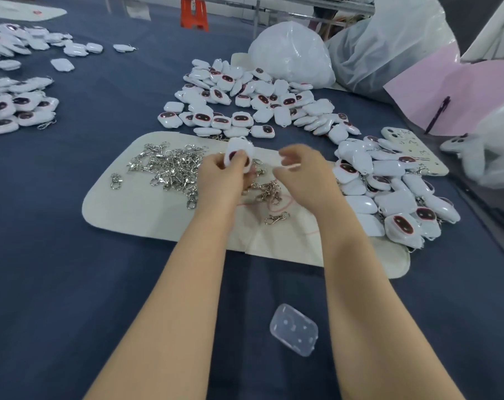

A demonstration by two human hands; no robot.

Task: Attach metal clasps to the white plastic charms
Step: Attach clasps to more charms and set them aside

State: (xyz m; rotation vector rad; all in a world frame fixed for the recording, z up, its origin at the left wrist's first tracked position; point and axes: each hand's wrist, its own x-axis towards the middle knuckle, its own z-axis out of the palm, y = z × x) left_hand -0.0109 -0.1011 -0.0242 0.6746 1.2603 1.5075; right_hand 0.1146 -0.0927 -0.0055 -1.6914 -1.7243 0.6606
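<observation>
Layout of the surface (pixel 71 269), viewed from its near edge.
Mat (pixel 123 209) at centre, clasps (pixel 169 166) heaped on its left half; charms (pixel 245 102) piled behind the mat; a second pile (pixel 389 192) over its right end; a third pile (pixel 16 108) far left; bags (pixel 291 53) behind the charms; box (pixel 293 329) before the mat.

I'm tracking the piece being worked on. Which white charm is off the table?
The one charm gripped in the left hand, above the clasps; all others lie on the table.
</observation>
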